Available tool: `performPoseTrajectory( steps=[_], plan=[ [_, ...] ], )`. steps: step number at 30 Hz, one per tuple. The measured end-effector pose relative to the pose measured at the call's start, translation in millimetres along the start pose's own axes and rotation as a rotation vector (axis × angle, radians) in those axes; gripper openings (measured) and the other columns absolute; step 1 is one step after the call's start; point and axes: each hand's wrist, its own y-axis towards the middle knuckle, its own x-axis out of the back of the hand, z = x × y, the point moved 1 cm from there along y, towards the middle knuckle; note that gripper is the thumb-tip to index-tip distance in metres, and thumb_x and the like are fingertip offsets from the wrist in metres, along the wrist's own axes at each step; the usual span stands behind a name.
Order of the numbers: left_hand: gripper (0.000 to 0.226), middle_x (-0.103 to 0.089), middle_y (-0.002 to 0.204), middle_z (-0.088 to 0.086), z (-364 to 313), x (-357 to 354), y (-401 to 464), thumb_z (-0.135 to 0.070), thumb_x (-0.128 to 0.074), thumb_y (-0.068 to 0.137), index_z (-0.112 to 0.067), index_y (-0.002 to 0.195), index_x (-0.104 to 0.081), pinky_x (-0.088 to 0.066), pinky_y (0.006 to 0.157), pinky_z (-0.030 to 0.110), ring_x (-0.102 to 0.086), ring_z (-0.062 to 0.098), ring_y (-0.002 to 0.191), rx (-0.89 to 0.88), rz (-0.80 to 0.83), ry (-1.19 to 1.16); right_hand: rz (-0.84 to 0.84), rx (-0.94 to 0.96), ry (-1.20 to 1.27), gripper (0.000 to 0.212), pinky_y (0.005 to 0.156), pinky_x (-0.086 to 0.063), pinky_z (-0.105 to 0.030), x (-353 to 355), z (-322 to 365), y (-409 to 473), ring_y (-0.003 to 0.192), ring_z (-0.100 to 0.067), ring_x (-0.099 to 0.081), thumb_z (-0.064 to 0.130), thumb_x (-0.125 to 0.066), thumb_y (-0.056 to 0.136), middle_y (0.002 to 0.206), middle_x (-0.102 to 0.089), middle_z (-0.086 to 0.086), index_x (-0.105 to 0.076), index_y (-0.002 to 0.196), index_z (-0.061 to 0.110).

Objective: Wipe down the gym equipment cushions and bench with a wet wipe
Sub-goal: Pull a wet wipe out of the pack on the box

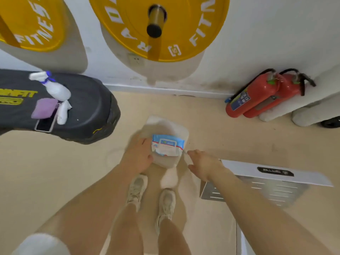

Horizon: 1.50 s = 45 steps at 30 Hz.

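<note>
1. The person stands over a pale floor, both bare arms reaching down toward a pack of wet wipes [167, 147], blue and white, held low in front of the shoes [136, 188].
2. The left hand [138, 157] grips the pack's left side, fingers curled round a blurred, cloudy plastic wrapping [165, 129] that surrounds the pack.
3. The right hand [202, 163] sits just right of the pack, fingers loosely spread; the thumb and forefinger seem to pinch something thin at the pack's right corner, but blur keeps me from telling for sure.
4. Left of the pack and farther back, a dark padded bench [88, 107] carries a white spray bottle [52, 85], a purple cloth [45, 107], a phone [45, 124] and a small white bundle [63, 112].
5. Beyond the pack, yellow weight plates [184, 24] hang by the wall.
6. Right of the pack, two red fire extinguishers [261, 94] lean at the wall, and a grey metal step [266, 186] lies nearer.
</note>
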Motion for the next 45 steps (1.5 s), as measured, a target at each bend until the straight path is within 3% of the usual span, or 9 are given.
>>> performPoseTrajectory(
  steps=[10, 14, 16, 19, 24, 28, 33, 39, 45],
  plan=[
    [0.063, -0.019, 0.152, 0.008, 82.8, -160.5, 187.7, -0.02, -0.052, 0.089, -0.008, 0.144, -0.022, -0.026, 0.109, 0.031, -0.026, 0.024, 0.136, -0.051, 0.077, -0.082, -0.061, -0.042, 0.129, 0.051, 0.1, -0.034, -0.035, -121.8, -11.4, 221.5, 0.132, -0.025, -0.032, 0.019, -0.037, 0.097, 0.149, -0.027, -0.004, -0.021, 0.145, 0.019],
    [0.056, -0.036, 0.142, 0.019, 106.2, -210.8, 221.9, -0.025, -0.068, 0.079, -0.005, 0.128, -0.049, -0.041, 0.099, 0.043, -0.043, 0.038, 0.124, -0.093, -0.069, -0.055, -0.121, 0.003, 0.025, 0.049, 0.111, -0.017, -0.035, -162.9, -12.9, 266.3, 0.142, -0.02, -0.011, 0.032, -0.041, 0.096, 0.156, -0.012, 0.0, -0.028, 0.142, 0.021],
    [0.058, -0.046, 0.134, 0.021, 109.6, -228.7, 230.9, -0.038, -0.068, 0.069, -0.007, 0.116, -0.056, -0.045, 0.092, 0.045, -0.052, 0.039, 0.113, -0.199, -0.222, 0.008, -0.186, 0.005, 0.038, 0.057, 0.108, -0.026, -0.039, -169.4, -15.1, 277.9, 0.139, -0.025, -0.022, 0.035, -0.057, 0.088, 0.152, -0.024, -0.005, -0.037, 0.139, 0.022],
    [0.061, -0.043, 0.136, 0.009, 104.1, -241.1, 237.5, -0.051, -0.054, 0.069, -0.015, 0.118, -0.046, -0.033, 0.093, 0.036, -0.04, 0.027, 0.115, -0.293, -0.357, 0.035, -0.342, 0.05, -0.085, 0.06, 0.074, -0.053, -0.039, -174.6, -19.9, 289.9, 0.103, -0.032, -0.062, 0.032, -0.085, 0.057, 0.116, -0.064, -0.01, -0.066, 0.112, 0.017],
    [0.075, -0.057, 0.127, 0.012, 97.8, -239.8, 239.9, -0.038, -0.076, 0.061, -0.011, 0.122, -0.044, -0.048, 0.082, 0.031, -0.061, 0.027, 0.103, -0.273, -0.336, -0.018, -0.423, 0.186, -0.255, 0.043, 0.061, -0.054, -0.034, -162.3, -30.3, 289.5, 0.088, -0.03, -0.067, 0.023, -0.078, 0.067, 0.105, -0.069, -0.01, -0.067, 0.107, 0.012],
    [0.103, -0.062, 0.121, 0.013, 95.5, -234.5, 239.8, -0.032, -0.09, 0.043, -0.008, 0.129, -0.036, -0.053, 0.077, 0.036, -0.066, 0.028, 0.1, -0.259, -0.306, -0.015, -0.363, 0.04, 0.029, 0.031, 0.07, -0.047, -0.034, -132.4, -37.5, 288.9, 0.11, -0.023, -0.047, 0.034, -0.034, 0.099, 0.121, -0.047, -0.003, -0.05, 0.118, 0.016],
    [0.084, -0.06, 0.122, 0.014, 95.8, -238.3, 237.1, -0.02, -0.088, 0.05, -0.013, 0.117, -0.037, -0.05, 0.08, 0.04, -0.065, 0.032, 0.098, -0.263, -0.307, -0.147, -0.555, -0.274, 0.354, 0.02, 0.066, -0.04, -0.038, -121.0, -38.6, 292.9, 0.089, -0.037, -0.055, 0.026, -0.04, 0.098, 0.106, -0.054, -0.013, -0.04, 0.103, 0.007],
    [0.074, -0.055, 0.128, 0.017, 92.5, -238.1, 236.8, -0.02, -0.086, 0.052, -0.022, 0.113, -0.045, -0.051, 0.073, 0.042, -0.064, 0.035, 0.093, -0.277, -0.313, -0.061, -0.29, 0.049, 0.257, 0.025, 0.085, -0.037, -0.03, -157.3, -38.0, 280.8, 0.12, -0.027, -0.043, 0.014, -0.047, 0.094, 0.132, -0.045, -0.01, -0.054, 0.116, 0.004],
    [0.06, -0.053, 0.13, 0.016, 92.7, -240.5, 238.5, -0.034, -0.079, 0.063, -0.016, 0.115, -0.055, -0.05, 0.076, 0.044, -0.06, 0.037, 0.103, -0.253, -0.304, -0.111, -0.226, -0.001, 0.147, 0.039, 0.105, -0.03, -0.028, -164.6, -41.2, 274.2, 0.139, -0.018, -0.02, 0.019, -0.04, 0.098, 0.152, -0.022, -0.002, -0.04, 0.135, 0.009]
  ],
)
